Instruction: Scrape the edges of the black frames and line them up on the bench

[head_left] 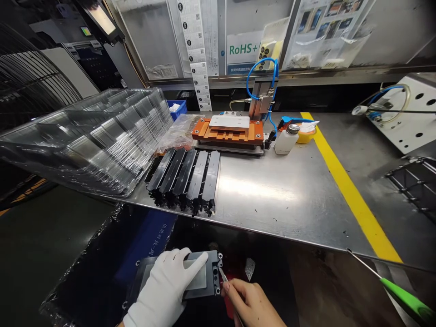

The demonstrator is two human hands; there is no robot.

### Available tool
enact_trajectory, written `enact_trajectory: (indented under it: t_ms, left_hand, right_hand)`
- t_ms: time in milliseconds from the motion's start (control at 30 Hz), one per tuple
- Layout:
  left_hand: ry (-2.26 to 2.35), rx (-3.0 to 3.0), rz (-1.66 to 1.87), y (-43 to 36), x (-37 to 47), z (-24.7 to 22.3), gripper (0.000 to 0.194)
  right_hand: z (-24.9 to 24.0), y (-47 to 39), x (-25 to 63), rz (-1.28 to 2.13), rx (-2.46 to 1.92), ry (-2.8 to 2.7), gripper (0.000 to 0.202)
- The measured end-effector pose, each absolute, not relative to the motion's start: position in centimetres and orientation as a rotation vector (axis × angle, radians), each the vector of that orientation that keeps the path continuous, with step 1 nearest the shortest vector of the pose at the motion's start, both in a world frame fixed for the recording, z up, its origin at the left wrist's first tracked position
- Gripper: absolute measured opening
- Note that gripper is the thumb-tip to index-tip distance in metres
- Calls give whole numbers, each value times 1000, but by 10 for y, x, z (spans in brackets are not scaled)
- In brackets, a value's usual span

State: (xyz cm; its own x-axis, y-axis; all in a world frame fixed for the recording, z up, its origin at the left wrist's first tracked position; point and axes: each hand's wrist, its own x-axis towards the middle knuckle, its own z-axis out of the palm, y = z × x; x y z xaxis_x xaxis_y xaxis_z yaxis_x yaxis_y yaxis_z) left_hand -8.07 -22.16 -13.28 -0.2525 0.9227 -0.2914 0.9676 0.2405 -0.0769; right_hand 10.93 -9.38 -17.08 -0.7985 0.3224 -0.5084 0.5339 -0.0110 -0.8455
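Note:
In a white glove, my left hand [169,284] grips a flat dark plastic housing [213,257] with a lighter grey panel on its face. The thumb lies across that panel, and the glove covers much of the left half. My bare right hand [250,299] is closed around a slim craft knife [222,274]. Its pointed metal tip meets the right end of the housing, near small round eyelets and holes. Most of the knife's handle is hidden in the fingers. Both hands are below the front edge of the metal bench.
Several long black parts [183,177] lie side by side on the metal bench [259,195]. Behind them stands an orange fixture [227,131]; stacked clear trays [112,131] are left. A white bottle [287,140] and a green-handled tool [403,295] are right.

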Motion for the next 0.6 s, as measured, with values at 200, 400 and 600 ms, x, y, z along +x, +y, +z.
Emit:
enact_trajectory:
  t_ms: [200,400,600]
  left_hand:
    - [2321,1818,-312,-224,-82,-136,99]
    - [2326,1805,-319,-224,-83,-138,98]
    - [2371,1859,-215,-229,-85,-142,99]
  right_hand:
    - [-175,-92,108,-1990,893,2030,72]
    - [-190,-94,109,-2082,892,1976,70]
    - [-191,-91,112,-2133,857,1920,74]
